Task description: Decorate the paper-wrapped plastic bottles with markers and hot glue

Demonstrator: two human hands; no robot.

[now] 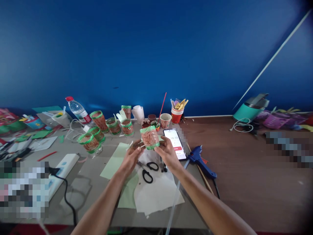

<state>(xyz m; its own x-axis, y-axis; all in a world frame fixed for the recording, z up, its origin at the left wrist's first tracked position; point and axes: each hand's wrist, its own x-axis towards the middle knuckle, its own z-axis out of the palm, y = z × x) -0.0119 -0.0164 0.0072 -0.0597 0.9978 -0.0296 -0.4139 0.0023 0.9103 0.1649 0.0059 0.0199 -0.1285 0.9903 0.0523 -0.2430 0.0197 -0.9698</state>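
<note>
Both hands raise a brown paper cup (149, 137) with green rim bands above the grey table (93, 182), in front of the phone (174, 142). The left hand (132, 156) grips its left side; the right hand (166, 150) clasps its right side. Finished cups (97, 130) stand in a cluster to the left; black scissors (148, 170) lie on white paper below, a blue glue gun (199, 157) to the right. The step appears to be inspecting or pressing the wrapping; a next move would call for steady, even finger pressure.

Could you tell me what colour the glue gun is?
Blue; the glue gun shows in the head view.
</note>
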